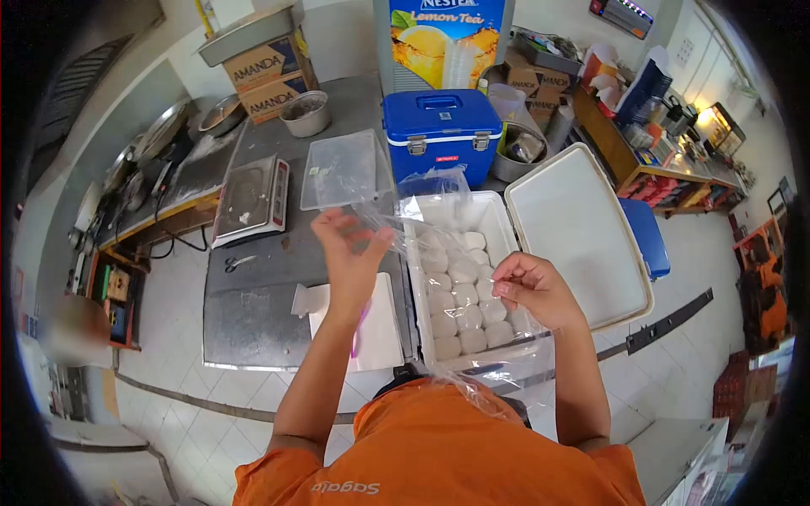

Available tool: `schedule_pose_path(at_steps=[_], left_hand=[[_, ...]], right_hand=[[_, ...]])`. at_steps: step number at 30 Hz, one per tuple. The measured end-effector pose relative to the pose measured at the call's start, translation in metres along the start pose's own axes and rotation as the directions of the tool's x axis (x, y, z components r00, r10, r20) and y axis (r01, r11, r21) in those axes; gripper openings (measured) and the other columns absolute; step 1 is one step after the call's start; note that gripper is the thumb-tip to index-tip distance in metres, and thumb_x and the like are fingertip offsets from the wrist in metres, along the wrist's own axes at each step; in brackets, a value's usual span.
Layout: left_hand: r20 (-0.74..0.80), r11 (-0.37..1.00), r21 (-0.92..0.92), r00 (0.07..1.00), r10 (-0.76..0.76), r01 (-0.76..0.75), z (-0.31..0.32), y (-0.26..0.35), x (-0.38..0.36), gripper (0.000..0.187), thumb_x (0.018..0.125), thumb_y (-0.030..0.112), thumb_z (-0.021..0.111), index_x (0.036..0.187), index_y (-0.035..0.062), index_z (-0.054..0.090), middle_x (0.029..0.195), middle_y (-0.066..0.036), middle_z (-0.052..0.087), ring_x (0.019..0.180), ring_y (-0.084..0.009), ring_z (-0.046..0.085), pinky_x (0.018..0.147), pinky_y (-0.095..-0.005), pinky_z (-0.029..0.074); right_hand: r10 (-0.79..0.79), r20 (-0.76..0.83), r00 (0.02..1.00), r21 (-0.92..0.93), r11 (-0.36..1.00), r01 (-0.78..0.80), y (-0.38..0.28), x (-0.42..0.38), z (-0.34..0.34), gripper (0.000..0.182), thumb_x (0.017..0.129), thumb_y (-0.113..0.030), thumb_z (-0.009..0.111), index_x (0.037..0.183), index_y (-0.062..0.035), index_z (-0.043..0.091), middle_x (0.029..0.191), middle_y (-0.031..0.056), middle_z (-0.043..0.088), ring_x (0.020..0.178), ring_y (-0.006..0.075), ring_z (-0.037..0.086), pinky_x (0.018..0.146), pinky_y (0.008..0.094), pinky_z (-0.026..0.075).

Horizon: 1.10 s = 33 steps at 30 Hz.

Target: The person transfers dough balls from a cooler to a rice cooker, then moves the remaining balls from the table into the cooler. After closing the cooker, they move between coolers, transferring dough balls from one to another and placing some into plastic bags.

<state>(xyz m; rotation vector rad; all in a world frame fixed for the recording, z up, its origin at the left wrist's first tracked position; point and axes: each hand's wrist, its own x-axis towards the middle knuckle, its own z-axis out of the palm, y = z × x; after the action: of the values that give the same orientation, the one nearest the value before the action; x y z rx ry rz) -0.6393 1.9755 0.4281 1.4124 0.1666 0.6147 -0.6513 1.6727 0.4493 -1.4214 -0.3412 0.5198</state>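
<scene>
Clear plastic film [405, 232] stretches between my hands, above an open white cooler box [413, 291]. Rows of round white dough-like pieces [466, 295] lie in the box, seen partly through the film. On the left, my left hand [353, 249] has its fingers apart near the film's edge; whether it touches the film is unclear. Over the box's right side, my right hand [531, 287] pinches the film between thumb and fingers. The film hangs over the box's front rim toward my orange shirt.
The white lid [582, 236] leans open on the right. A blue cooler [440, 131] stands behind the box. On the grey table [253, 325] are a scale [253, 198], scissors [240, 263], a clear plastic lid [342, 169] and white sheets [380, 329]. Stacked cartons [268, 80] stand behind.
</scene>
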Motion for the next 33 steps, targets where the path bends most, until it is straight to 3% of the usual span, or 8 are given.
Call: schedule_pose_path(at_steps=[8,10,12,15,20,23,25,33], left_hand=[[0.324,0.854,-0.157,0.843,-0.429,0.496,0.015,-0.063,0.040,0.050,0.090,-0.004,0.068,0.131,0.0100,0.042,0.102,-0.007,0.060,0.087,-0.0151,0.064,0.074,-0.0344,0.061],[0.467,0.922,-0.099,0.835,-0.290,0.375,0.017,-0.065,0.037,0.056,0.089,-0.008,0.063,0.137,0.0145,0.044,0.096,-0.004,0.058,0.088,-0.0128,0.063,0.074,-0.0363,0.064],[0.487,0.943,-0.050,0.832,-0.264,0.328,0.020,-0.059,0.030,0.057,0.088,-0.009,0.062,0.137,0.0149,0.049,0.094,-0.003,0.057,0.088,-0.0120,0.063,0.074,-0.0354,0.065],[0.543,0.971,0.046,0.809,-0.223,0.236,0.030,-0.038,0.021,0.050,0.085,-0.010,0.059,0.131,0.0105,0.061,0.089,-0.003,0.055,0.083,-0.0112,0.061,0.072,-0.0330,0.066],[0.655,0.985,0.164,0.752,-0.068,-0.053,0.042,-0.011,0.014,0.031,0.083,-0.008,0.061,0.106,0.0044,0.076,0.083,-0.006,0.058,0.075,-0.0123,0.061,0.070,-0.0319,0.065],[0.739,0.949,0.237,0.672,-0.037,-0.209,0.033,0.015,0.024,0.020,0.082,-0.003,0.067,0.099,0.0041,0.075,0.082,-0.010,0.060,0.075,-0.0189,0.065,0.067,-0.0351,0.060],[0.863,0.756,0.322,0.505,0.013,-0.569,0.029,0.044,0.029,0.012,0.079,0.004,0.077,0.091,0.0054,0.073,0.085,-0.010,0.059,0.079,-0.0264,0.066,0.067,-0.0392,0.054],[0.964,0.632,0.013,0.177,0.197,-0.775,0.022,0.076,0.051,0.016,0.075,0.011,0.081,0.080,0.0068,0.066,0.098,-0.006,0.056,0.092,-0.0279,0.060,0.077,-0.0384,0.050]], right_hand=[[-0.024,-0.070,0.997,-0.341,0.940,-0.001,0.002,0.006,0.016,0.008,0.095,-0.003,0.070,0.102,-0.0008,0.066,0.091,0.0032,0.067,0.083,0.0108,0.061,0.075,0.0281,0.051],[-0.041,-0.116,0.992,-0.455,0.890,-0.016,0.004,0.005,0.013,0.009,0.093,-0.006,0.072,0.097,0.0000,0.067,0.089,0.0053,0.067,0.083,0.0141,0.063,0.077,0.0302,0.052],[-0.540,-0.046,0.841,-0.892,0.402,0.209,0.006,0.006,0.009,0.023,0.087,-0.018,0.081,0.087,0.0003,0.067,0.086,0.0105,0.068,0.079,0.0246,0.066,0.079,0.0348,0.052],[-0.451,-0.225,0.864,-0.820,0.566,0.082,-0.021,0.004,0.056,0.035,0.082,-0.032,0.083,0.081,-0.0011,0.067,0.086,0.0133,0.069,0.076,0.0324,0.068,0.079,0.0397,0.052],[-0.473,-0.295,0.830,-0.955,0.161,-0.248,0.038,0.039,0.092,0.021,0.083,-0.019,0.074,0.077,-0.0065,0.059,0.074,0.0080,0.065,0.072,0.0296,0.066,0.067,0.0455,0.048],[-0.570,-0.224,0.791,-0.973,0.181,-0.145,0.028,0.032,0.061,0.011,0.087,-0.012,0.066,0.081,-0.0053,0.059,0.074,0.0113,0.064,0.072,0.0318,0.065,0.065,0.0460,0.047],[-0.420,-0.111,0.901,-0.938,0.343,0.045,0.004,0.014,0.039,0.012,0.088,-0.014,0.064,0.084,-0.0030,0.061,0.076,0.0144,0.064,0.072,0.0345,0.065,0.066,0.0464,0.047],[-0.139,0.170,0.976,-0.550,0.808,0.211,-0.034,-0.048,-0.009,0.018,0.093,-0.015,0.054,0.084,0.0011,0.055,0.063,0.0172,0.052,0.058,0.0335,0.053,0.059,0.0394,0.044]])
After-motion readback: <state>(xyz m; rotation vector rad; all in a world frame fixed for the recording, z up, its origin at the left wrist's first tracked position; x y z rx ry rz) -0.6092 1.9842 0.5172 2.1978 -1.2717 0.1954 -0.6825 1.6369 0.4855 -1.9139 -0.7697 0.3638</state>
